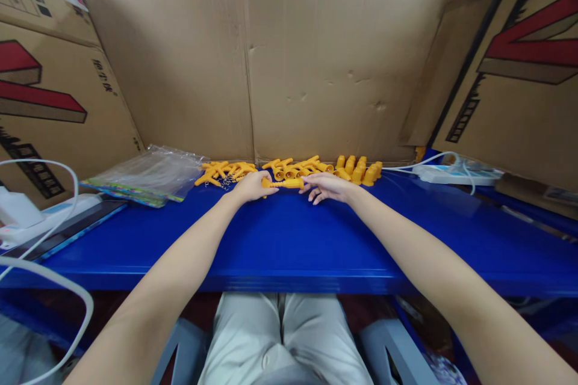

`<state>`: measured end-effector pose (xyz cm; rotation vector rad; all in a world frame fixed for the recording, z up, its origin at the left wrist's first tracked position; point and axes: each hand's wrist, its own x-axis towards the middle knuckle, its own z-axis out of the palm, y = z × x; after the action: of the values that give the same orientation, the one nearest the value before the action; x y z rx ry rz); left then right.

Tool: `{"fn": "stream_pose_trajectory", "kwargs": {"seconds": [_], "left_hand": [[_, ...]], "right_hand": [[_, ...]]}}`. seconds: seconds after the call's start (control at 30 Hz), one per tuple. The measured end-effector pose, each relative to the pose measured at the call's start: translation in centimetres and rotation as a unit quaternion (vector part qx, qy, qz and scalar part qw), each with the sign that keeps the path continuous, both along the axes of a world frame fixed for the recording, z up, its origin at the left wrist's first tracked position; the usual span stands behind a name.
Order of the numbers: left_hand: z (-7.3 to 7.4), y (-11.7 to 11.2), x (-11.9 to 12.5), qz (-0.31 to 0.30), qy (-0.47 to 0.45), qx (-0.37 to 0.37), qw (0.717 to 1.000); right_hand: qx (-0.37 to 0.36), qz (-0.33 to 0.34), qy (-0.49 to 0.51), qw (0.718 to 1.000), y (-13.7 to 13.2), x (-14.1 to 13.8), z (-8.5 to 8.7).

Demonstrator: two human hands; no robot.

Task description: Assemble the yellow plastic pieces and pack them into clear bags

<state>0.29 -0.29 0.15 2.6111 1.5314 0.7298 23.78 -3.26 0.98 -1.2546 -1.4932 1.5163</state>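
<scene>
Between both hands (249,187) stretches a slim, bumpy orange-yellow piece (289,183).

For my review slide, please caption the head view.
Left hand and right hand grip opposite ends of a yellow piece at a blue table, cardboard behind.

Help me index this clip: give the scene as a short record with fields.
Left hand: grips one end of a yellow piece
Right hand: holds its other end
Behind the hands: more yellow parts, with cup-shaped ones standing at right
Left side: clear plastic bags
Right side: white power strip
Surface: blue table
Backdrop: cardboard
</scene>
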Motion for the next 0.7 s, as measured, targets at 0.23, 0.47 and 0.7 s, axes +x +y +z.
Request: {"fn": "stream_pose_trajectory", "kwargs": {"seconds": [0.23, 0.47, 0.7], "left_hand": [[-0.02, 0.05, -0.02, -0.004, -0.006, -0.006, 1.0], [0.08, -0.05, -0.02, 0.0, -0.006, -0.018, 1.0], [-0.03, 0.06, -0.08, -0.003, -0.008, -0.007, 1.0]], "right_hand": [[0.008, 0.0, -0.002, 1.0, 0.0, -0.04, -0.03], [0.005, 0.001, -0.003, 1.0, -0.17, -0.15, 0.07], [0.021, 0.021, -0.005, 1.0, 0.34, 0.33, -0.45]]}}
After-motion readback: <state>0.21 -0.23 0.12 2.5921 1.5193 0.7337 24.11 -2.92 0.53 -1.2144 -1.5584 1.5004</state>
